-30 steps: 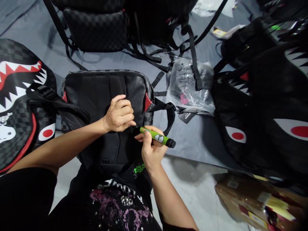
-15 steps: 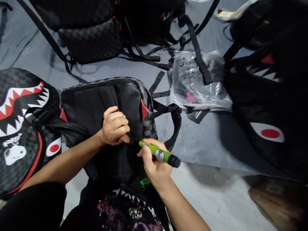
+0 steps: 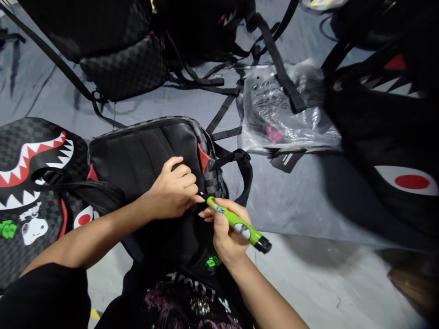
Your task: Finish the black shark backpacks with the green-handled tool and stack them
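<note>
A black backpack (image 3: 130,157) with checkered edges and red corner pieces lies back panel up in front of me. My right hand (image 3: 233,228) is closed around a green marker pen (image 3: 236,223) with a black end, its other end pointing at my left hand. Curled over the backpack's lower right part, my left hand (image 3: 176,187) has its thumb near the marker's front end. Whatever sits in those left fingers is hidden. A small pale spot shows just past the left thumb, too small to name.
A shark-mouth checkered backpack (image 3: 20,160) lies at left, and a dark one with a red-and-white eye (image 3: 408,180) at right. More black bags (image 3: 126,68) stand at the back. A clear plastic bag (image 3: 284,109) and black tag (image 3: 287,161) rest on the grey-covered table (image 3: 291,196).
My left hand has moved right and slightly down, closer to the marker. My right hand and marker have shifted slightly right and down. The dark strip between hand and marker no longer shows.
</note>
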`<action>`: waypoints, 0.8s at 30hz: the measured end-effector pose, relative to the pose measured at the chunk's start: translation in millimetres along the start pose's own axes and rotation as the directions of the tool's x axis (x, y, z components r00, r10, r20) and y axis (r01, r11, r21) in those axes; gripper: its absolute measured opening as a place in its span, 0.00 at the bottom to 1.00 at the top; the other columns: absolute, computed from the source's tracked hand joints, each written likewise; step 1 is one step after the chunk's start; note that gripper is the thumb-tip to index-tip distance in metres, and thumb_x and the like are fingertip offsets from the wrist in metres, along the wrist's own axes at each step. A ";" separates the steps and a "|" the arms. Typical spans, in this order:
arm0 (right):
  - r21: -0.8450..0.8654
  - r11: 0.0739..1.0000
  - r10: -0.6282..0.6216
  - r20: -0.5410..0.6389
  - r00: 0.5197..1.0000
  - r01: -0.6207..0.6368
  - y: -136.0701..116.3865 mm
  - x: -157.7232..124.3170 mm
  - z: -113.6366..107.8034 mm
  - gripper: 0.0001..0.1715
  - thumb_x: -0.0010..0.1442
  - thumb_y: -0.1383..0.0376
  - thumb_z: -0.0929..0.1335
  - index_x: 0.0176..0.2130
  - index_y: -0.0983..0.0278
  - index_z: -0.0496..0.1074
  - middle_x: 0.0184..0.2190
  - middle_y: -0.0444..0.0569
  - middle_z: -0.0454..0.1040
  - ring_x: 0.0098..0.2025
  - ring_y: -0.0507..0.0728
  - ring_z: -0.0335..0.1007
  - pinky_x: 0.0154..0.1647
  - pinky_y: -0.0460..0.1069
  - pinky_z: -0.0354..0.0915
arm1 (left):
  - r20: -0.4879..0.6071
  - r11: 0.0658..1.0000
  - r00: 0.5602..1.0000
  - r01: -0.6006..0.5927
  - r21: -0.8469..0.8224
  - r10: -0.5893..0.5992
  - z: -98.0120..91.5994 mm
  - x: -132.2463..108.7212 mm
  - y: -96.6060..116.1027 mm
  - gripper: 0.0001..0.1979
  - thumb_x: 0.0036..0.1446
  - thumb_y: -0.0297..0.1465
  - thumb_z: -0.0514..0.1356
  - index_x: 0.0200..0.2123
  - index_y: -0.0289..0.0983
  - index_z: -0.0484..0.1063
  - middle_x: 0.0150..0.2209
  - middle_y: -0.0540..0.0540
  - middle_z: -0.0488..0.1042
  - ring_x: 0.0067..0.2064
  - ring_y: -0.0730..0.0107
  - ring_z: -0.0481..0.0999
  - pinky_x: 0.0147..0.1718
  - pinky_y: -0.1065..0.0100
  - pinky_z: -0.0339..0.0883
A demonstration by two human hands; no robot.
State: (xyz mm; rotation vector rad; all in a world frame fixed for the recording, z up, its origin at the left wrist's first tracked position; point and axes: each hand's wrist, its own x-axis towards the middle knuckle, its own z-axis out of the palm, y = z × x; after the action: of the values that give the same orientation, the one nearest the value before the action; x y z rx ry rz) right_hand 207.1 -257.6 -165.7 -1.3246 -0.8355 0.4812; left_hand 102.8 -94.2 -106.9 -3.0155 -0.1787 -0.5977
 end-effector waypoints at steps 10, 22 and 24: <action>0.142 0.988 -0.042 -0.114 0.993 0.058 2.4 4.1 13.7 0.10 0.68 0.64 0.67 0.49 0.59 0.71 0.33 0.44 0.80 0.27 0.52 0.79 0.26 0.45 0.74 | 0.157 0.999 0.988 0.009 -0.043 -0.002 -12.1 -3.7 3.9 0.12 0.60 0.40 0.62 0.34 0.36 0.75 0.33 0.46 0.75 0.44 0.57 0.71 0.63 0.41 0.57; -0.120 0.953 -0.279 -0.001 0.960 0.277 -36.4 21.2 -23.9 0.12 0.66 0.63 0.66 0.48 0.59 0.74 0.46 0.52 0.76 0.44 0.59 0.76 0.45 0.57 0.74 | 0.251 0.997 0.967 0.055 -0.054 -0.040 -28.4 -9.8 5.5 0.19 0.57 0.45 0.65 0.40 0.35 0.73 0.43 0.42 0.75 0.53 0.52 0.70 0.65 0.34 0.50; -0.241 0.890 -0.402 -0.016 0.916 0.386 -52.3 35.5 -33.0 0.08 0.63 0.66 0.67 0.42 0.60 0.75 0.50 0.53 0.72 0.49 0.61 0.73 0.52 0.61 0.70 | 0.201 0.994 0.977 0.086 -0.062 -0.072 -27.6 -21.2 6.5 0.18 0.58 0.42 0.65 0.44 0.35 0.71 0.47 0.40 0.74 0.59 0.49 0.67 0.65 0.31 0.49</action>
State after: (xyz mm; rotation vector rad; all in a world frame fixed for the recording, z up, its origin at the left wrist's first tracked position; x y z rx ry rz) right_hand 246.9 -263.9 -107.0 -1.3300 -1.1007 0.0158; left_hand 73.8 -105.1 -89.9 -3.1469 -0.2951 -0.3126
